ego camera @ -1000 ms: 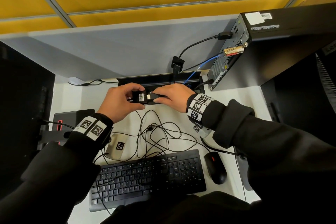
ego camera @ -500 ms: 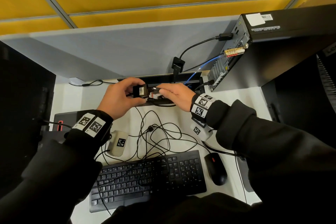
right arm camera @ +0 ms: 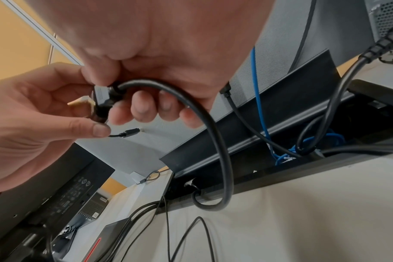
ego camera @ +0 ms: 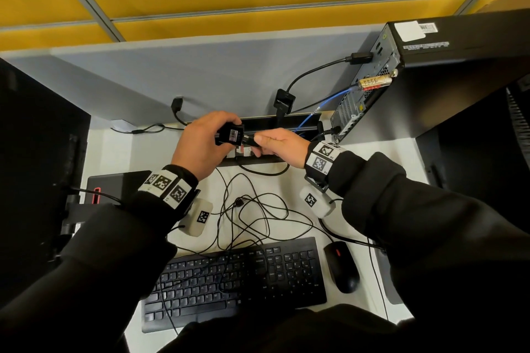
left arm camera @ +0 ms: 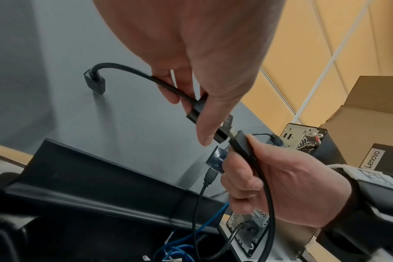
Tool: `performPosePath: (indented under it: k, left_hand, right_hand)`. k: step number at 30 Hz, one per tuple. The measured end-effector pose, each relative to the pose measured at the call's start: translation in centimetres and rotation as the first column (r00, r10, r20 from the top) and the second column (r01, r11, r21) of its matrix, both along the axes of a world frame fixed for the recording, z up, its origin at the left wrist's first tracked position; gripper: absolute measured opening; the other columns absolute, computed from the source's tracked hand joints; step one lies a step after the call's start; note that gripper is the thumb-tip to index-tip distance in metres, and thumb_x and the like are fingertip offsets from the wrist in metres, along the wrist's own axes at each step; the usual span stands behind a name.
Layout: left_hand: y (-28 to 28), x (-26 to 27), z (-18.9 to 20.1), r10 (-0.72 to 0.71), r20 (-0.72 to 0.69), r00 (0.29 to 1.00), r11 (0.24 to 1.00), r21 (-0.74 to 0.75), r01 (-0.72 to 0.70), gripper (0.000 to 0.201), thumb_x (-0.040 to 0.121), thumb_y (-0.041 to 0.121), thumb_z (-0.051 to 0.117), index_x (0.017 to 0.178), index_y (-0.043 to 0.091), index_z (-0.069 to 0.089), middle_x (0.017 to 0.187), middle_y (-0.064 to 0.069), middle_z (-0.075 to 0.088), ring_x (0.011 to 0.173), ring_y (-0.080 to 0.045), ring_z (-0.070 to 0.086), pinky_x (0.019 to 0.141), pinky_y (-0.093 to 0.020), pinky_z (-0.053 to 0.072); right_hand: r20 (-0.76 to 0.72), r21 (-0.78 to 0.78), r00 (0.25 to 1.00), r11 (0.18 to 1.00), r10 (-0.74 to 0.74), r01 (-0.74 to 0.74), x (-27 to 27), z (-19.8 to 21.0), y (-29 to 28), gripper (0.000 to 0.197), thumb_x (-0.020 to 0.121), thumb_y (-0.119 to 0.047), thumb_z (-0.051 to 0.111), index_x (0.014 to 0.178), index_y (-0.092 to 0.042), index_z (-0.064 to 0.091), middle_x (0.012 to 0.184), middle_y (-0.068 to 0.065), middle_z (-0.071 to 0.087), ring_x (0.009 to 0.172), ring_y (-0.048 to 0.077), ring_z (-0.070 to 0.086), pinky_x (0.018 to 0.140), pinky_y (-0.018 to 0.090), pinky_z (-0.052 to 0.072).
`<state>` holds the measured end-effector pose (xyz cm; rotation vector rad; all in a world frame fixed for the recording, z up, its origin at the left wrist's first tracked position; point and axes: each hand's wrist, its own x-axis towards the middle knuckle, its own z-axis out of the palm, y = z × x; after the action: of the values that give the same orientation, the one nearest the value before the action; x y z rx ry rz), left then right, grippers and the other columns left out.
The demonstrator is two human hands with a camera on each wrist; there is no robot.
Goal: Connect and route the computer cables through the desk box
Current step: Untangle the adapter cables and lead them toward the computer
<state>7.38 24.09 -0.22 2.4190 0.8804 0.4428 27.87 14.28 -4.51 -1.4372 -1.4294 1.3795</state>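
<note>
My left hand (ego camera: pixel 210 135) pinches a small black adapter (ego camera: pixel 231 135) with a white label. Its short pigtail cable ends in a loose plug (left arm camera: pixel 94 83). My right hand (ego camera: pixel 265 142) grips the black plug (left arm camera: pixel 240 141) of a thick cable. The plug's gold tip (left arm camera: pixel 233 132) sits at the adapter's port (left arm camera: pixel 200 113), still partly showing. Both hands hover over the open black desk box (ego camera: pixel 289 122) at the back of the desk. The thick cable (right arm camera: pixel 213 141) loops down from my right hand (right arm camera: pixel 146 109) into the box (right arm camera: pixel 269 115).
A black computer tower (ego camera: pixel 430 80) stands at the right, with a blue network cable (ego camera: pixel 315 112) and a second adapter (ego camera: pixel 284 103) hanging by it. A monitor (ego camera: pixel 34 152) stands left. Thin tangled cables (ego camera: pixel 252 209), a keyboard (ego camera: pixel 235 281) and a mouse (ego camera: pixel 342 266) lie near me.
Both hands have carried the adapter and the plug away from me, from the desk surface to over the desk box. The adapter's pigtail plug now shows at the left.
</note>
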Motion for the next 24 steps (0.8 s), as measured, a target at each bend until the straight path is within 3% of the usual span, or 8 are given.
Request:
performPosePath:
  k: [3, 5, 6, 8, 12, 15, 19, 24]
  left_hand:
    - [0.0, -0.1, -0.2, -0.050, -0.029, 0.998, 0.997, 0.051, 0.052, 0.044, 0.082, 0.005, 0.079, 0.118, 0.025, 0.063, 0.110, 0.008, 0.067, 0.099, -0.016, 0.063, 0.088, -0.030, 0.051]
    - [-0.1, -0.2, -0.3, -0.072, -0.045, 0.996, 0.995, 0.064, 0.075, 0.043, 0.083, 0.004, 0.077, 0.119, 0.024, 0.062, 0.111, 0.006, 0.068, 0.098, -0.017, 0.063, 0.086, -0.032, 0.052]
    - [-0.1, -0.2, -0.4, -0.081, -0.052, 0.995, 0.994, 0.073, 0.084, 0.044, 0.083, 0.003, 0.076, 0.119, 0.023, 0.062, 0.111, 0.005, 0.068, 0.098, -0.019, 0.064, 0.085, -0.032, 0.053]
    - [-0.2, -0.2, -0.7, -0.089, -0.065, 0.994, 0.989, 0.109, 0.096, 0.044, 0.082, 0.002, 0.076, 0.119, 0.021, 0.063, 0.110, 0.003, 0.069, 0.097, -0.021, 0.065, 0.083, -0.033, 0.052]
    - [-0.2, -0.3, -1.1, -0.094, -0.064, 0.994, 0.981, 0.164, 0.103, 0.044, 0.080, 0.001, 0.077, 0.118, 0.018, 0.065, 0.109, 0.002, 0.071, 0.096, -0.022, 0.066, 0.082, -0.031, 0.051]
    - [0.0, -0.2, -1.1, -0.117, -0.098, 0.988, 0.968, 0.211, 0.135, 0.046, 0.078, 0.000, 0.077, 0.120, 0.016, 0.066, 0.111, -0.001, 0.073, 0.098, -0.025, 0.068, 0.083, -0.032, 0.052]
    - [0.2, 0.0, -1.1, -0.129, -0.138, 0.982, 0.952, 0.259, 0.162, 0.047, 0.078, 0.000, 0.076, 0.122, 0.013, 0.066, 0.111, -0.006, 0.074, 0.097, -0.030, 0.070, 0.082, -0.039, 0.056]
    - [-0.2, -0.1, -1.9, -0.123, -0.115, 0.986, 0.958, 0.244, 0.148, 0.049, 0.076, 0.002, 0.080, 0.122, 0.015, 0.065, 0.107, -0.004, 0.075, 0.093, -0.027, 0.072, 0.077, -0.034, 0.056]
  right_hand:
    - [0.047, 0.006, 0.999, 1.000, 0.006, -0.006, 0.1, 0.2, 0.0, 0.043, 0.109, -0.029, 0.038, 0.088, -0.001, 0.063, 0.077, -0.013, 0.057, 0.078, 0.004, 0.052, 0.085, 0.028, 0.048]
    - [0.089, -0.003, 0.996, 1.000, 0.013, -0.012, 0.2, 0.5, -0.1, 0.044, 0.111, -0.026, 0.038, 0.088, 0.001, 0.063, 0.065, -0.019, 0.053, 0.066, -0.002, 0.047, 0.073, 0.014, 0.039]
    - [0.109, -0.006, 0.994, 1.000, 0.017, -0.017, 0.2, 0.5, 0.0, 0.044, 0.111, -0.026, 0.038, 0.087, 0.001, 0.064, 0.063, -0.018, 0.051, 0.062, -0.001, 0.045, 0.070, 0.013, 0.037]
    - [0.149, -0.006, 0.989, 1.000, 0.021, -0.020, 0.2, 0.3, 0.1, 0.045, 0.110, -0.032, 0.039, 0.086, -0.004, 0.065, 0.067, -0.012, 0.050, 0.065, 0.002, 0.044, 0.073, 0.020, 0.039]
    - [0.184, -0.004, 0.983, 1.000, 0.010, -0.010, -0.2, -0.5, 0.4, 0.046, 0.108, -0.041, 0.039, 0.084, -0.011, 0.065, 0.077, 0.004, 0.059, 0.076, 0.019, 0.057, 0.091, 0.043, 0.049]
    - [0.160, -0.007, 0.987, 1.000, -0.014, 0.015, -0.2, -0.5, 0.4, 0.045, 0.108, -0.036, 0.040, 0.084, -0.007, 0.064, 0.076, -0.002, 0.058, 0.074, 0.011, 0.053, 0.089, 0.044, 0.049]
    - [0.144, -0.013, 0.988, 0.998, -0.063, 0.065, -0.5, -0.9, 0.5, 0.043, 0.107, -0.036, 0.041, 0.084, -0.009, 0.065, 0.077, -0.003, 0.061, 0.075, 0.011, 0.055, 0.088, 0.042, 0.050]
    - [0.264, 0.027, 0.964, 0.999, -0.034, 0.028, -0.4, -0.6, 0.3, 0.044, 0.109, -0.034, 0.039, 0.081, -0.010, 0.064, 0.073, 0.004, 0.060, 0.070, 0.016, 0.055, 0.079, 0.034, 0.048]
